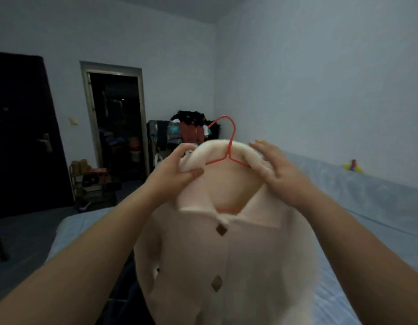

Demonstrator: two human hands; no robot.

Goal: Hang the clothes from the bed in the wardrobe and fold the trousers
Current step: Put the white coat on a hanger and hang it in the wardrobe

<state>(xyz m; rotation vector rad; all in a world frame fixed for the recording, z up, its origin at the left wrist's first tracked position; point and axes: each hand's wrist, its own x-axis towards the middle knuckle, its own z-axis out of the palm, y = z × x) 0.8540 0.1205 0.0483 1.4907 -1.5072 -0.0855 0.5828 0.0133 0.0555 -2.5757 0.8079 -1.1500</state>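
Note:
A cream buttoned cardigan (229, 259) with diamond-shaped buttons hangs in front of me on a red wire hanger (229, 146), whose hook sticks up above the collar. My left hand (177, 172) pinches the collar's left side at the shoulder. My right hand (278, 174) lies against the collar's right side, fingers stretched out over the fabric. Dark clothing (123, 285) lies on the bed below, mostly hidden by the cardigan.
The bed with its light blue sheet (358, 231) runs along the right wall. A dark door (22, 137) and an open doorway (116, 123) are at the left. A shoe rack (93, 184) and a pile of clothes (189, 130) stand at the far wall.

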